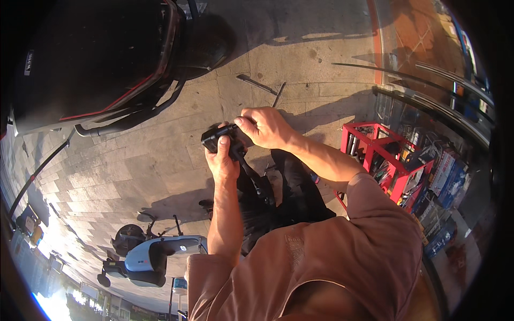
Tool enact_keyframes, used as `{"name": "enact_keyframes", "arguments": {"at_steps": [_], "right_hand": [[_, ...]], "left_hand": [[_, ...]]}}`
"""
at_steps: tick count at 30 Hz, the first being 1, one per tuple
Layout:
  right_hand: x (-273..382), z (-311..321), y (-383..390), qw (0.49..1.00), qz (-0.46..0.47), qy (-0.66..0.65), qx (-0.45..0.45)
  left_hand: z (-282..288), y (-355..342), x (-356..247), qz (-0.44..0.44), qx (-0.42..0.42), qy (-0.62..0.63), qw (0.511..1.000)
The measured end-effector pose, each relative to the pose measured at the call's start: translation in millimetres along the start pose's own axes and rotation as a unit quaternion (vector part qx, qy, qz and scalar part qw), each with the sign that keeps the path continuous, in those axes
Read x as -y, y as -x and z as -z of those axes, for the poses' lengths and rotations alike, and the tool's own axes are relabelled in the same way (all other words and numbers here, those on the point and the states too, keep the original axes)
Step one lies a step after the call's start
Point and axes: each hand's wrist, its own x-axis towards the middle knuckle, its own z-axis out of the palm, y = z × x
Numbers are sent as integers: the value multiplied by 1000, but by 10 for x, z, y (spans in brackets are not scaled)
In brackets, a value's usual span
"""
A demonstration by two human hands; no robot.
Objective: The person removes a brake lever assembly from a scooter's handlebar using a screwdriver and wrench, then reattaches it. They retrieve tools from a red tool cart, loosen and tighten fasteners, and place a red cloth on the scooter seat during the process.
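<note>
Out in front of my body, my left hand (222, 156) is closed around a black boxy part (210, 140), its thumb pressed on the near side. A dark arm or stem (251, 175) appears to run from the part down toward my lap; whether the two are joined I cannot tell. My right hand (263, 127) is closed at the part's right end, thumb and fingers pinched together. Whatever small piece lies between those fingertips is hidden. The exact kind of the black part does not show.
A large black vehicle body (101, 59) with a red stripe fills the upper left. To the right stands a red tool rack (375, 144) beside stacked boxes (448, 171). Thin dark strips (258, 85) lie on the paving ahead. A blue scooter (152, 257) is parked at the lower left.
</note>
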Motion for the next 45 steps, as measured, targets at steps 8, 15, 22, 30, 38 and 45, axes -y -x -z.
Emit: {"name": "enact_keyframes", "arguments": {"at_steps": [8, 15, 22, 30, 38, 45], "right_hand": [[1368, 199, 227, 985, 168, -14, 34], [2365, -187, 247, 966, 254, 55, 1], [3007, -563, 222, 935, 344, 85, -31], [3336, -688, 175, 895, 419, 150, -21], [3499, -736, 197, 927, 350, 136, -16], [3563, -723, 175, 945, 291, 151, 13]], "left_hand": [[-60, 654, -904, 42, 8, 95, 995], [141, 1029, -1583, 10, 1, 129, 992], [446, 1171, -2116, -20, 42, 172, 984], [562, 1210, -2309, -27, 70, 203, 976], [582, 1208, -2423, -33, 82, 200, 976], [601, 1168, -2479, -11, 86, 223, 971]]}}
